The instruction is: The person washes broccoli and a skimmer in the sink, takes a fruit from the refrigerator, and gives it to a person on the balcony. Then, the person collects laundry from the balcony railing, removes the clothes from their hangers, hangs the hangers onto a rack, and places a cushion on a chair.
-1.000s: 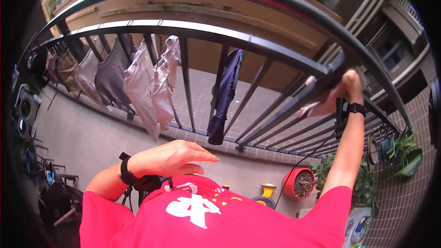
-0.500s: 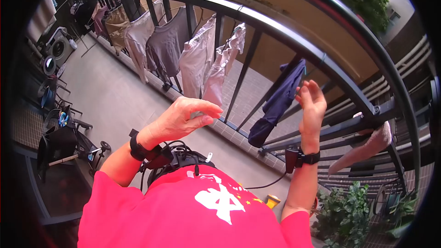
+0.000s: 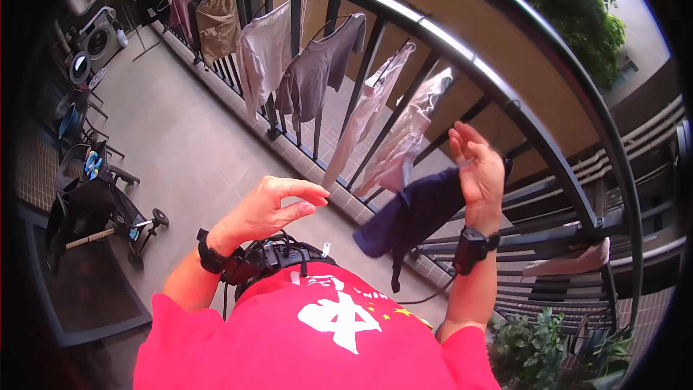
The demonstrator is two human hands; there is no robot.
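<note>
My left hand (image 3: 278,206) is held over the floor in front of my waist, fingers curved and thumb apart from them, with nothing in it. My right hand (image 3: 478,173) is raised near the railing, palm turned inward and fingers parted. Just behind it hangs a navy garment (image 3: 426,206), swung out at a slant; its upper part is partly hidden by this hand and wrist. Left of it, white patterned pants (image 3: 404,137), pale pink pants (image 3: 372,105) and a grey-brown shirt (image 3: 321,65) hang from the railing (image 3: 433,36).
More clothes, including brown camouflage shorts (image 3: 217,23) and a light long-sleeved top (image 3: 263,47), hang farther along. A black cart (image 3: 86,209) and a washing machine (image 3: 99,41) stand at left. Plants (image 3: 534,350) and a pinkish cloth (image 3: 570,260) are at lower right.
The view has shifted, so the railing and clothes sit farther right. The navy garment swings outward at a lower slant, and the other hanging clothes have tilted. Both hands keep nearly the same pose.
</note>
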